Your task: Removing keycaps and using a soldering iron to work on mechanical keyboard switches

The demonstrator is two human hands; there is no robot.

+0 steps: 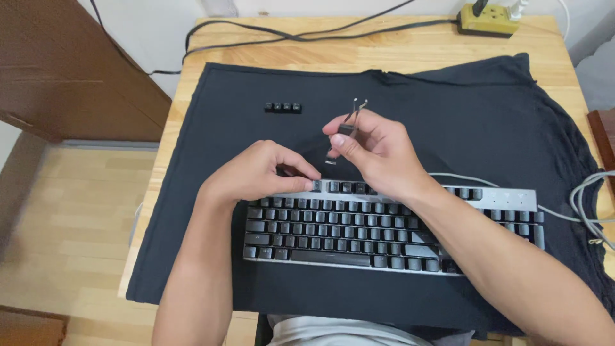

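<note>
Right hand (378, 150) grip pinches wire keycap puller (351, 122), prongs up, clear of keyboard (391, 230). Left hand (259, 173) grip empty, fingertips pressing top key row, bracing it. Pulled keycaps (282, 107) parked beyond.

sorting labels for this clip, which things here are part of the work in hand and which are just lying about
In use:
keyboard
wire keycap puller in the right hand
left hand on the top key row
four loose keycaps
black cloth underneath

Lying about:
power strip
black cables
grey cables
</note>
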